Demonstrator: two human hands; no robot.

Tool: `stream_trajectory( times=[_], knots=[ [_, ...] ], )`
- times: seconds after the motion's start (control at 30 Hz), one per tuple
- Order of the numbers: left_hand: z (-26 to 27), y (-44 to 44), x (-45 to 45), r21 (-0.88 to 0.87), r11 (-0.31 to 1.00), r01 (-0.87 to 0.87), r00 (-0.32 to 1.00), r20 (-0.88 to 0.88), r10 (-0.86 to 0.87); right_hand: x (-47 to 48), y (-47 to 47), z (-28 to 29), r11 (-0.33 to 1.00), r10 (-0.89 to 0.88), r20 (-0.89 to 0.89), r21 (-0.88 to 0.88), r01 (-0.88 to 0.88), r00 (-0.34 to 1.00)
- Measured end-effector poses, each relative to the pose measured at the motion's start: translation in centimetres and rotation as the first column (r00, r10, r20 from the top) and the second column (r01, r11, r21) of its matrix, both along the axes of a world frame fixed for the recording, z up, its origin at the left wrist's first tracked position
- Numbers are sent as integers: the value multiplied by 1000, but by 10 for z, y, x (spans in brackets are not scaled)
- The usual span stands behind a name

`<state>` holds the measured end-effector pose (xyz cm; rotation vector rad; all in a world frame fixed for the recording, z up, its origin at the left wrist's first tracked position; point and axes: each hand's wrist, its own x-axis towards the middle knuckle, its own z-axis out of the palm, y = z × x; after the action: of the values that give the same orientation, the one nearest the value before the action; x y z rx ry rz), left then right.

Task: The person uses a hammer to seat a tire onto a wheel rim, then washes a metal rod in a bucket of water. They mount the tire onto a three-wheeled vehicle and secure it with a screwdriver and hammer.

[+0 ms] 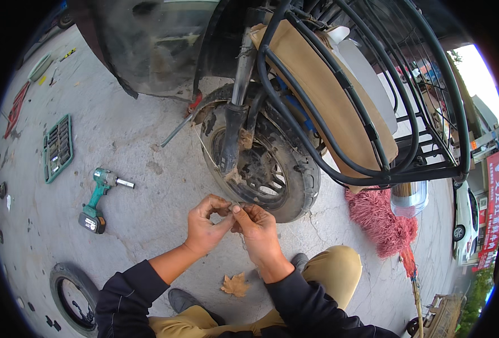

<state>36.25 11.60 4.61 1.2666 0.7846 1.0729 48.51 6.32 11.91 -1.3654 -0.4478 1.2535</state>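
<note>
My left hand [209,224] and my right hand [255,230] meet in front of a dirty wheel with a black tyre [300,198]. Between the fingertips of both is a small greyish piece [233,205], mostly covered, so its kind cannot be told. The wheel sits under a fork leg [232,135] of a scooter or electric bike. A thin pale cable or wire [206,148] runs down beside the fork. Past the tyre's upper left sticks out a bent grey rod or tube [177,132]; a red part [195,103] is just above it.
On the concrete lie a teal cordless impact wrench [96,198], a green socket case [58,148], a loose tyre [59,287] and a dry leaf [235,285]. A black metal rack [409,177] with cardboard [317,84] overhangs the right. A pink mop-like duster [380,219] is below it.
</note>
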Motion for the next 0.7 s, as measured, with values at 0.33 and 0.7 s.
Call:
stream_trajectory(
  times=[0.33, 0.7],
  knots=[
    [-2, 87, 9, 431, 891, -143, 947, -202, 250, 35, 37, -96, 963, -264, -2, 47, 264, 965],
    [15, 176, 45, -168, 901, 400, 781, -453, -431, 54, 51, -110, 980, -186, -350, 7, 201, 918]
  ],
)
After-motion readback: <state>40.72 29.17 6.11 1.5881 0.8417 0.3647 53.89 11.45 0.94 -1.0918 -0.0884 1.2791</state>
